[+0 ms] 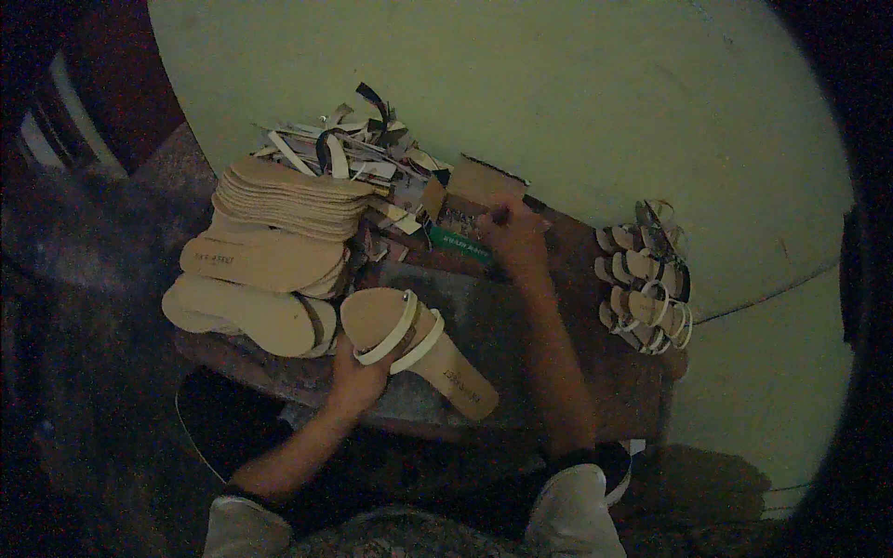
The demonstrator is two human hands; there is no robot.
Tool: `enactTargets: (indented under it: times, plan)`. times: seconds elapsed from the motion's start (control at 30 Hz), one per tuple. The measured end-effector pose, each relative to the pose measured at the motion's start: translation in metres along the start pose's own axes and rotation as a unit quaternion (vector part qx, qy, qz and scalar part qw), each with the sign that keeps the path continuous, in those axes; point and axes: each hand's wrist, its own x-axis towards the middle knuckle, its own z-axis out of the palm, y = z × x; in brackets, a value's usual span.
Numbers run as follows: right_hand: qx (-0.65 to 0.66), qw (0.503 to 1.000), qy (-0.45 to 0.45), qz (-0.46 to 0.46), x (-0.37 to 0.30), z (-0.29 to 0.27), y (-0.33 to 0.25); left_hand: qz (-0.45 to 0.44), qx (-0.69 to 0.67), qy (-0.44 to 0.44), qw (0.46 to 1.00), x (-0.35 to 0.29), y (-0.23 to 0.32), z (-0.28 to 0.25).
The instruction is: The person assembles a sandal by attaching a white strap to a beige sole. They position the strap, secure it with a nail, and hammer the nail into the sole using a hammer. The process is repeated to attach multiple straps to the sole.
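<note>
My left hand (358,374) is closed around a tan sandal (463,379) with two white straps, tilted with its narrower end toward the lower right. It is held over the near part of a dark worktable (446,312). My right hand (517,231) reaches to the far side of the table, beside an open cardboard box (486,182) with a green panel (456,243) in front. The fingers of that hand are curled together at the box; whatever they may hold is too dark and small to make out.
Stacks of tan insoles (279,200) stand at the table's left, with more soles (246,314) in front. Behind them lies a heap of strap scraps (372,149). Several strapped sandals (646,288) are piled at the right edge. A pale green wall (558,84) rises behind the table.
</note>
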Motion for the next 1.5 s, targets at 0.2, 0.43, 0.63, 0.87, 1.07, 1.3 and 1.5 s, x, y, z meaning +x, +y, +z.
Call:
enactTargets:
  times: [0.2,0.43,0.63,0.87,1.07,1.3,1.5]
  plan:
    - [0.299,0.947,-0.043,0.106,-0.075,-0.022,-0.012,0.034,0.015,-0.024,0.999,-0.002,0.004,0.000]
    - [0.360,0.904,-0.127,0.191,-0.141,-0.041,-0.048,0.034,-0.062,-0.034,0.997,-0.010,0.025,0.006]
    - [0.375,0.901,-0.110,0.190,-0.157,-0.041,-0.071,0.059,-0.034,0.006,0.998,-0.013,0.030,0.012]
    - [0.288,0.956,-0.041,0.028,-0.160,-0.019,-0.066,0.085,0.003,-0.014,0.996,-0.012,0.027,0.008]
    - [0.333,0.932,-0.038,0.140,-0.159,-0.012,-0.065,0.089,0.009,-0.010,0.996,-0.013,0.028,0.010]
    - [0.396,0.912,-0.084,0.071,-0.153,-0.003,-0.041,0.089,0.030,-0.014,0.995,-0.014,0.026,0.009]
    - [0.422,0.893,-0.100,0.119,-0.149,-0.001,-0.045,0.062,0.029,-0.024,0.997,-0.013,0.028,0.008]
